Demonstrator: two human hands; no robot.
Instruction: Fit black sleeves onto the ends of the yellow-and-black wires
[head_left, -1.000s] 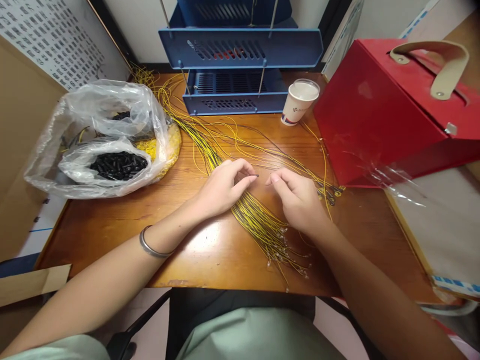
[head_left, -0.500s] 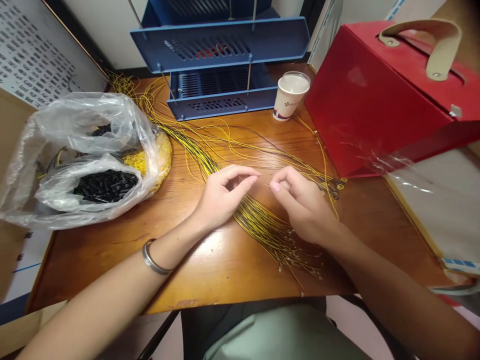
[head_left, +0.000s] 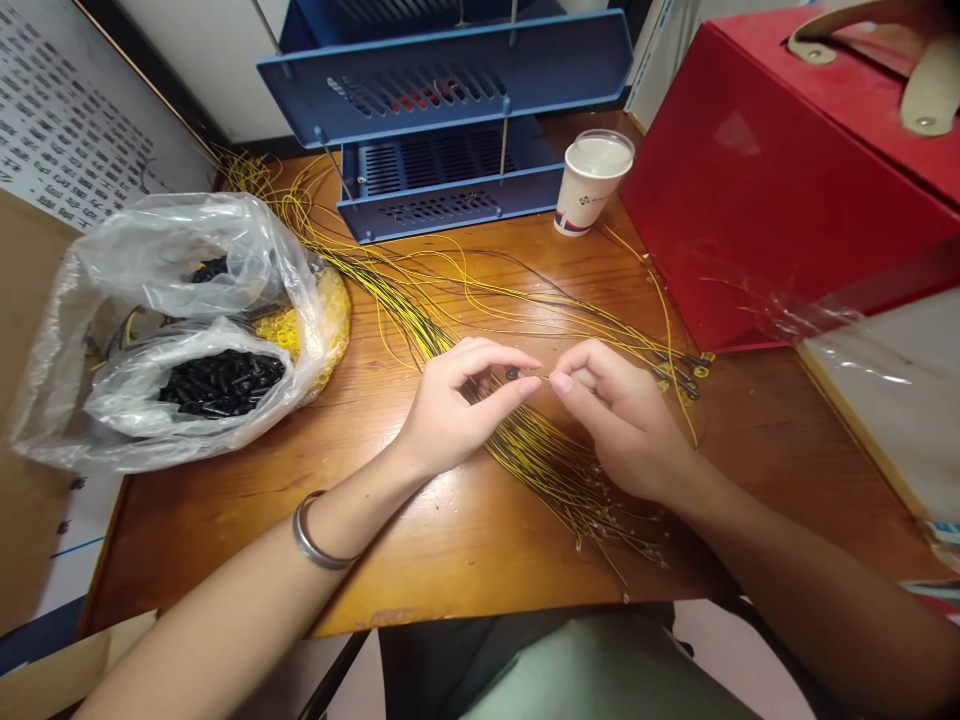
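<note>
My left hand is above the wires, its thumb and forefinger curved around a small black piece that looks like those in the bag. The fingers partly hide how it is held. Just to the right, my right hand is closed in a pinch on the thin end of a wire, whose tip points at the left fingertips. Beneath both hands runs a bundle of yellow and black wires, with small pale tips fanned out at its lower right end.
At left, a clear plastic bag holds black cylindrical pieces and yellow loops. A blue tray rack, a paper cup and a red box stand behind. Several wires with black ends lie at right.
A small black piece now shows between my left fingers. My hands have come closer together, and the view has shifted slightly.
</note>
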